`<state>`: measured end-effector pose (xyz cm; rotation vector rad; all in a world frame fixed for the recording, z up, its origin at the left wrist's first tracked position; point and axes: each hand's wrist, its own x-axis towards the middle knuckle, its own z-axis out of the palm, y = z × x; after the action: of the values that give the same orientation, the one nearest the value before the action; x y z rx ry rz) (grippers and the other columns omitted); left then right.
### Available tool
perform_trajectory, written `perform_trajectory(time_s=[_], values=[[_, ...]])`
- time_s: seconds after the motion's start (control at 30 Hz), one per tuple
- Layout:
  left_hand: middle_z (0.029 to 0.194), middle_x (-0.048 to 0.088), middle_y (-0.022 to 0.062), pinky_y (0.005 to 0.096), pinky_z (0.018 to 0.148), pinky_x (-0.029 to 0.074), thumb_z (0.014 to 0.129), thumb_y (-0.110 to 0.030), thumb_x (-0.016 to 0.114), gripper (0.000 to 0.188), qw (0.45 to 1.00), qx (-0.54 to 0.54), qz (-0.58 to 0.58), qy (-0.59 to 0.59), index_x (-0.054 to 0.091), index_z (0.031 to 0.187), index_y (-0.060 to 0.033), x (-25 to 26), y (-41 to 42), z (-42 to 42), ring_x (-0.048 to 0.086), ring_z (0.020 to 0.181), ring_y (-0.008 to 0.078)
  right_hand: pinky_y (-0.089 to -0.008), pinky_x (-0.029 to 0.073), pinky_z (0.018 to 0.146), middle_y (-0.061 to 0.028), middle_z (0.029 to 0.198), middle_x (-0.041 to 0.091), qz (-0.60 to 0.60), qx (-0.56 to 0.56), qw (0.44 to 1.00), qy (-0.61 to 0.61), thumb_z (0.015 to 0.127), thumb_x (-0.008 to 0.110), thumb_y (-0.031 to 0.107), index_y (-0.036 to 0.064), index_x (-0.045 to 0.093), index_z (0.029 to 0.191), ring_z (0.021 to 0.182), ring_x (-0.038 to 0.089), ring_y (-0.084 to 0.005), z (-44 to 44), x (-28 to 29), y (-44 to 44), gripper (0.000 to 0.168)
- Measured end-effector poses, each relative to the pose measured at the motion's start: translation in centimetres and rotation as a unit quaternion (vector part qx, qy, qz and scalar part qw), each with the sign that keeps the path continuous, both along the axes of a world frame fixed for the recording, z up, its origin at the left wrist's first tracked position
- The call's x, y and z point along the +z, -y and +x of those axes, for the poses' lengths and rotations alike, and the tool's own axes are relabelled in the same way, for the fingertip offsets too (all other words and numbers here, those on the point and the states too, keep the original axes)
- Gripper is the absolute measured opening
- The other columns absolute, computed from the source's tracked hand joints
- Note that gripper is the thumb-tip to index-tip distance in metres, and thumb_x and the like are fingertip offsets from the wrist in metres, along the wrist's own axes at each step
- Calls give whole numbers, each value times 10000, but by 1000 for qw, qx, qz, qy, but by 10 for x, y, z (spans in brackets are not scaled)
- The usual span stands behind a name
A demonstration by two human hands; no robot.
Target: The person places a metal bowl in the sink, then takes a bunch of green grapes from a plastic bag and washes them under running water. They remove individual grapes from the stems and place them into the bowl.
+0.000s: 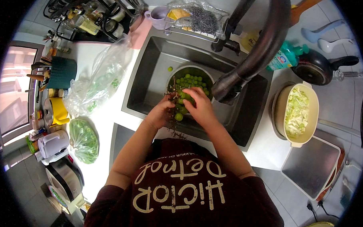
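Note:
Over the front of the dark grey sink, my left hand grips the brown stem of a bunch of green grapes. Bare, branching stalk ends hang towards the sink's front edge. My right hand is at the bunch, thumb and fingertips at a grape; whether they grip it is hard to see. Below both hands a round metal bowl stands in the sink with many loose green grapes inside. One single grape lies on the sink floor left of the bowl.
A black faucet arches over the sink's right side. Left on the counter lie a clear plastic bag and a bag of green vegetables. On the right stands a cream basket of chopped cabbage. A wire rack holds scrubbers behind.

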<state>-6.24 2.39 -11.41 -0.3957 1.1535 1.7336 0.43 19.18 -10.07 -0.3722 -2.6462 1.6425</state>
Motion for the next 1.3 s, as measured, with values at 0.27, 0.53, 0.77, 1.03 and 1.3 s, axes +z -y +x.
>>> perform_trajectory(time_s=[0.27, 0.53, 0.77, 1.03, 1.3], values=[[1125, 542, 67, 349, 847, 447, 765, -78, 554, 506, 999, -23, -10, -28, 451, 1260, -88, -8, 3, 3, 529, 1012, 200, -342, 478, 742, -117, 1040, 588, 44, 35, 998, 30, 793, 670, 131, 65, 582, 1058, 911, 596, -256, -4, -10, -5, 287], [1026, 565, 66, 267, 764, 447, 732, 6, 607, 357, 995, 0, -25, -97, 541, 1083, 2, -27, -2, 1, 553, 894, 143, -409, 463, 747, -127, 1063, 588, -29, 8, 999, 29, 851, 623, 159, 80, 494, 1082, 893, 603, -325, -1, -25, -1, 276], [978, 613, 80, 312, 748, 531, 755, 8, 578, 346, 989, -30, -48, -135, 552, 1100, 8, -33, 0, -4, 620, 852, 177, -230, 390, 580, -19, 846, 555, -136, -42, 989, 47, 847, 621, 74, 63, 548, 1061, 661, 474, -58, -1, -12, 2, 226], [964, 617, 101, 308, 704, 518, 764, -9, 567, 306, 998, 46, 30, -12, 558, 1070, 7, -19, 9, -11, 617, 813, 196, -237, 422, 672, -45, 889, 572, -100, -108, 988, -47, 895, 594, 204, 88, 551, 1175, 724, 483, -95, -4, -29, -18, 306], [998, 612, 74, 344, 762, 530, 740, -45, 609, 376, 999, -7, -14, -45, 549, 1111, -36, -15, 6, -11, 624, 863, 201, -260, 449, 747, -58, 935, 605, -150, -54, 981, 108, 891, 607, 223, 38, 563, 1135, 858, 553, -108, -4, -47, -5, 309]])
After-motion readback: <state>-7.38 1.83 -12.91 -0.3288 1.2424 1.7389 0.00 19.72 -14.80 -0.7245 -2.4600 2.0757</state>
